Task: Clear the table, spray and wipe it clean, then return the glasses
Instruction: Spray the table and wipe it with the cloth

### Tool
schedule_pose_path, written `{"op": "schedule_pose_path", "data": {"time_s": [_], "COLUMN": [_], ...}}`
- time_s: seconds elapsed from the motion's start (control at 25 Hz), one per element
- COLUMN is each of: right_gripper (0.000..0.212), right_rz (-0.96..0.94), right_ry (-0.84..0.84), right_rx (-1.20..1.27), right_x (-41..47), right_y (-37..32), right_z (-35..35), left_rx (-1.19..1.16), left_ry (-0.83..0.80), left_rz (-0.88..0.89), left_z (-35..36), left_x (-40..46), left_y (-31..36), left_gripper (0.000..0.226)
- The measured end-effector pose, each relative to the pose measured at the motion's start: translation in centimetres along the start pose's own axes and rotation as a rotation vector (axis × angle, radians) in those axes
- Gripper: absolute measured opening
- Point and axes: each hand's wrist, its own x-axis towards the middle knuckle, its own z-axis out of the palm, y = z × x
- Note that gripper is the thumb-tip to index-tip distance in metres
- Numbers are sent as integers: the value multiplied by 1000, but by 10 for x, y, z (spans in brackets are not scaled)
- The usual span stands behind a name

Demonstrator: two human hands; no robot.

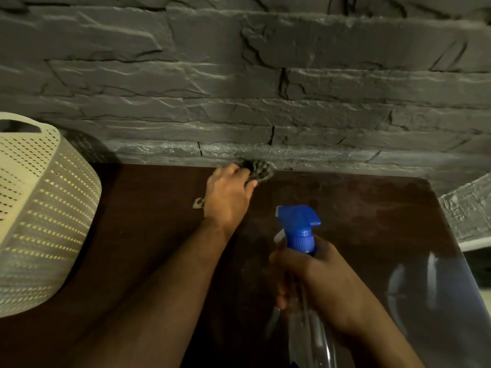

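Basket [39, 208]: cream, perforated, handle slot near rim, well left of the left hand, standing at the left edge of view.
Wall [239, 75]: dark grey rough stone blocks, just beyond the left hand, running across the whole top.
Ledge [467, 208]: pale, textured, far right of the right hand.

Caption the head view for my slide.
Left hand wipes the table with a cloth; right hand holds the spray bottle.

Your left fingers [240, 172] cover most of the blurred cloth [259, 170]; the spray bottle [309, 328] and basket [39, 208] run past the frame's edges.
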Motion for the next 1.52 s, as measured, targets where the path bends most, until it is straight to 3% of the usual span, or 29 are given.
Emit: {"op": "schedule_pose_path", "data": {"time_s": [0.16, 0.2, 0.28, 0.36, 0.4, 0.48, 0.6, 0.68, 0.8, 0.84, 0.88, 1.04, 1.08, 1.16, 1.24, 1.28, 1.4, 1.52], "right_gripper": [20, 19, 17, 19, 20, 20, 22, 22, 16, 14, 14, 18, 13, 6, 6, 7, 8, 9], "right_rz": [9, -1, -26, -19, -14, -7, -6, -13, 3, 7, 16, 93, 86, 60, 54, 56, 47, 42], "right_ry": [5, 12, 29, 32, 32, 26, 32, 41, 46, 49, 48, 49, 63, 90, 93, 102, 141, 131], "right_rx": [-3, 0, 5, 21, 28, 34, 27, 38, 67, 67, 66, 71, 45, -16, -23, -13, 10, 67], "right_x": [-7, -9, -13, -15, -16, -17, -24, -29, -32, -31, -31, -36, -40, -47, -52, -53, -54, -54], "right_y": [4, 5, 8, 11, 12, 14, 15, 15, 14, 14, 15, 19, 22, 28, 34, 36, 38, 37], "right_z": [-3, -5, -6, -4, -4, -2, 0, 1, 7, 9, 11, 18, 21, 27, 33, 34, 37, 37], "left_rx": [-77, -61, -6, 69, 66, 4, -77, -53, 10, 29, 11, -53, -37, -11, 22, 27, -88, -117], "left_ry": [-201, -155, -33, 19, 2, -84, -217, -156, -53, -53, -82, -230, -185, -95, -53, -71, -201, -251], "left_rz": [435, 417, 187, -85, -107, 118, 547, 451, 0, -47, -6, 493, 490, 271, 58, 43, 246, 534], "left_z": [-16, -18, -16, -5, -2, 2, -13, -21, -18, -14, -11, -23, -26, -27, -19, -16, -11, -20], "left_x": [-33, -34, -24, -8, -6, -22, -57, -50, -15, -13, -18, -66, -62, -39, -13, -10, -40, -83], "left_y": [-30, -45, -53, -28, -8, 13, -22, -53, -44, -27, -13, -36, -51, -67, -56, -40, 2, -18], "left_gripper": [38, 37, 33, 32, 33, 35, 40, 41, 36, 35, 34, 41, 43, 41, 37, 36, 33, 34]}}
